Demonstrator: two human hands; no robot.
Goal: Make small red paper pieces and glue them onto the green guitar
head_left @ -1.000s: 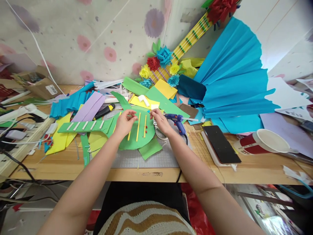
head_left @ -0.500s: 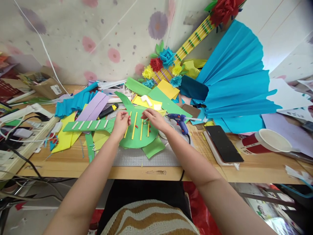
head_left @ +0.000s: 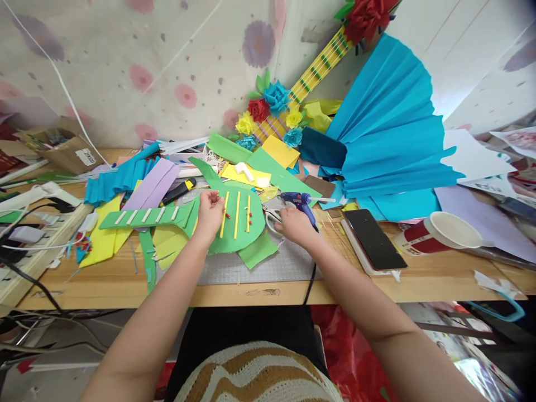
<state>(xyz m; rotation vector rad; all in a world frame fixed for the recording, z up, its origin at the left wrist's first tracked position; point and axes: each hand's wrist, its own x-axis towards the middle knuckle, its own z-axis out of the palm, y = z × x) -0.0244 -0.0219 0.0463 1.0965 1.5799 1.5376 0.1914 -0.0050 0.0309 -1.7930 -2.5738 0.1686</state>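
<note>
A green paper guitar [head_left: 240,234] with yellow strips across its round body and white strips along its neck lies flat on the grey cutting mat [head_left: 221,273]. My left hand [head_left: 210,215] is over the guitar body, thumb and fingers pinched together; what they hold, if anything, is too small to make out. Small red pieces [head_left: 250,215] lie beside the yellow strips. To the right of the guitar, my right hand [head_left: 296,225] has its fingers closed at the scissors [head_left: 271,219], partly covering them. The blue glue gun [head_left: 305,205] lies just behind that hand.
A black-and-yellow utility knife [head_left: 179,191] lies behind the guitar neck among paper scraps. At right are a phone [head_left: 374,239] and a paper cup [head_left: 435,233]. A decorated yellow guitar [head_left: 316,72] leans on the wall near a blue pleated paper fan [head_left: 397,128]. A power strip [head_left: 54,234] sits left.
My right hand has moved from above the guitar body rightward to the scissors by the glue gun. My left hand stays over the guitar. The view has shifted slightly.
</note>
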